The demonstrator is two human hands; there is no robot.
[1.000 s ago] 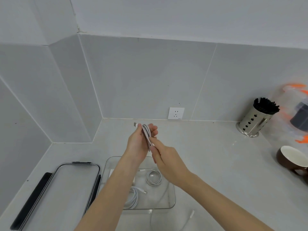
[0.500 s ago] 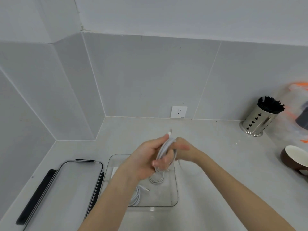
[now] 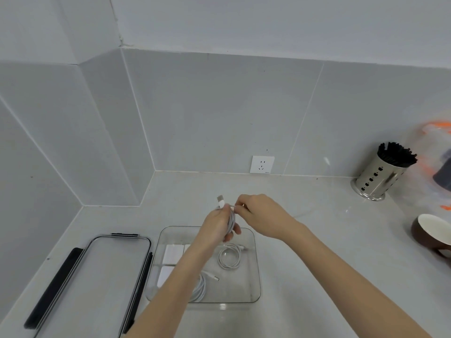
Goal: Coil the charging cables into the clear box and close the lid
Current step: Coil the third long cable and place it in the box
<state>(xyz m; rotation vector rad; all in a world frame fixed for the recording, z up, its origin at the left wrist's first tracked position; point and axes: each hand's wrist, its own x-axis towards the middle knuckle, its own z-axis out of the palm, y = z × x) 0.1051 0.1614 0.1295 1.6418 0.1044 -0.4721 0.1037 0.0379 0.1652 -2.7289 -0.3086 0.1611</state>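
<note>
A second ago the bundle was held up well behind the clear plastic box [image 3: 253, 262]; now the hands have sunk to just above its far rim, so the drop-in looks close. The left hand [image 3: 217, 225] is clenched round the coiled white charging cable [image 3: 231, 220], plug sticking up, while the right hand [image 3: 261, 215] pinches its loose end at the top, both forearms reaching forward over the grey bench [image 3: 317, 240]. Two coiled cables already lie inside, and the black-rimmed clear lid [image 3: 107, 276] waits left of the box.
</note>
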